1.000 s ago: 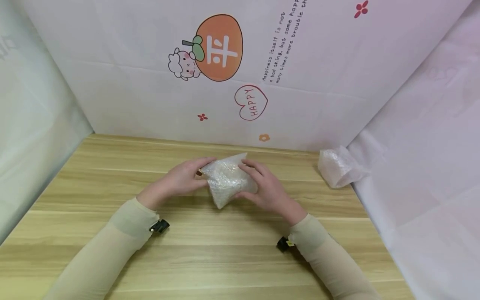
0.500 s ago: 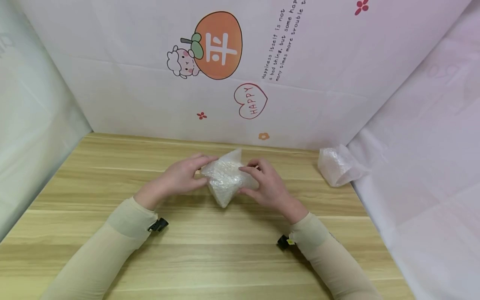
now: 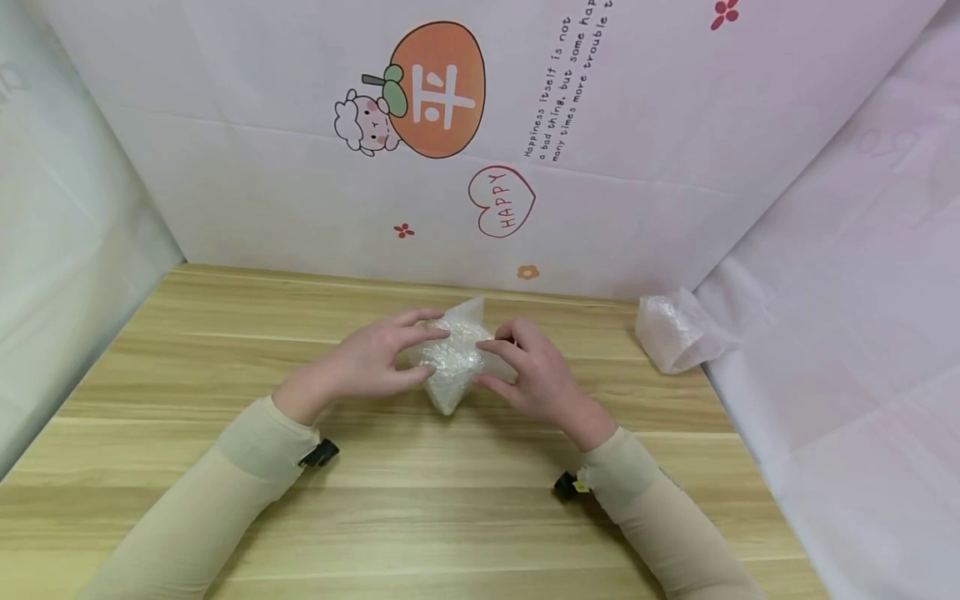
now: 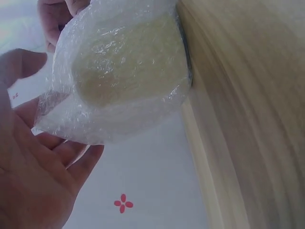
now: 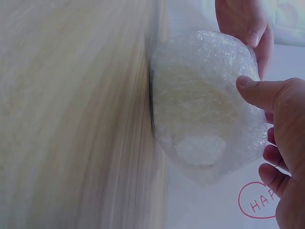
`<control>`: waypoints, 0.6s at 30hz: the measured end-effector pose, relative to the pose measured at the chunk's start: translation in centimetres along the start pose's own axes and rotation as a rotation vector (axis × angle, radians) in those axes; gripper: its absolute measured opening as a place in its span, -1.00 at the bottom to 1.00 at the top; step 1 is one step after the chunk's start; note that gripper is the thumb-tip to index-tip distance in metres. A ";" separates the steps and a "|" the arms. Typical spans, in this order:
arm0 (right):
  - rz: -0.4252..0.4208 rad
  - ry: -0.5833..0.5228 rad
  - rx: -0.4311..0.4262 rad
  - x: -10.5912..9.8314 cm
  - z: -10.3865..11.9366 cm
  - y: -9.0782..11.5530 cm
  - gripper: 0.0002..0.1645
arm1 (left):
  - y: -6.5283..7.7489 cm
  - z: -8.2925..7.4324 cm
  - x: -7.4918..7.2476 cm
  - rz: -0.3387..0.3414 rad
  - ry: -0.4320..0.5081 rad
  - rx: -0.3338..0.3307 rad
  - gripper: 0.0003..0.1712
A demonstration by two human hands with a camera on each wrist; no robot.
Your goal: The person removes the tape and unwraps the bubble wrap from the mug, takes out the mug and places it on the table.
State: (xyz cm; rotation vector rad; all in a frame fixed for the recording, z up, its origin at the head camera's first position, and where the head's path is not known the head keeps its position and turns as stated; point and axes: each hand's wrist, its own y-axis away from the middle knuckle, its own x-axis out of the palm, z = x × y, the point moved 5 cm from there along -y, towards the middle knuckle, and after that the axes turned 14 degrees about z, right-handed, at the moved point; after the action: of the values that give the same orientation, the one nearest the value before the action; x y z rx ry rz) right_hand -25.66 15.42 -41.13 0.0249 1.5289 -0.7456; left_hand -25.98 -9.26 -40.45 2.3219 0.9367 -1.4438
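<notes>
A bundle of bubble wrap (image 3: pixel 453 358) stands on the wooden table between both hands, one corner pointing up at the back. Through the clear layers shows a pale yellowish thing (image 4: pixel 133 62); its kind is hidden by the wrap. My left hand (image 3: pixel 375 358) reaches over the bundle's left side. In the left wrist view its fingers lie along the wrap's far side while the thumb (image 4: pixel 33 62) stands off the plastic. On the other side my right hand (image 3: pixel 542 372) grips the wrap, thumb (image 5: pixel 252 88) on the near face and fingers behind.
Another crumpled bubble-wrapped bundle (image 3: pixel 671 333) lies at the table's back right corner, against the side cloth. A printed white cloth (image 3: pixel 300 192) rises behind the table (image 3: pixel 450 517), with pale cloths at both sides. Small black cameras sit at each wrist.
The bundle has turned a little, its top corner shifting left. My left hand has moved rightward over the wrap, its fingers spreading from the edge. The right fingers have drawn in slightly.
</notes>
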 end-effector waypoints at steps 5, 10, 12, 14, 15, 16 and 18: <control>0.006 0.002 0.006 -0.1 0.1 0.0 -0.37 | -0.2 -0.4 -0.1 -0.072 -0.041 0.059 -0.46; 0.006 0.007 0.012 -0.1 0.4 -0.2 -0.43 | -0.4 -0.6 0.0 -0.126 -0.148 0.130 -0.51; 0.002 0.018 0.007 -0.1 0.6 -0.3 -0.46 | -0.4 -0.6 -0.1 -0.142 -0.193 0.145 -0.54; -0.002 0.028 0.006 -0.1 0.8 -0.3 -0.49 | -0.3 -0.7 -0.1 -0.163 -0.234 0.157 -0.56; -0.007 0.030 0.005 -0.1 0.9 -0.3 -0.51 | -0.3 -0.8 -0.2 -0.177 -0.254 0.164 -0.57; -0.014 0.033 0.003 -0.1 1.0 -0.3 -0.52 | -0.3 -0.8 -0.2 -0.194 -0.271 0.176 -0.58; -0.031 0.032 -0.003 -0.1 1.2 -0.3 -0.53 | -0.3 -1.0 -0.3 -0.230 -0.304 0.205 -0.61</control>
State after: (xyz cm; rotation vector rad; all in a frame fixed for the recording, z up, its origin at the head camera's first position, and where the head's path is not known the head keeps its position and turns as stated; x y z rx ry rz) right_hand -24.72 14.71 -40.86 0.0112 1.5637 -0.7707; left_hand -25.50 -8.64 -39.68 2.0907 1.0325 -2.0035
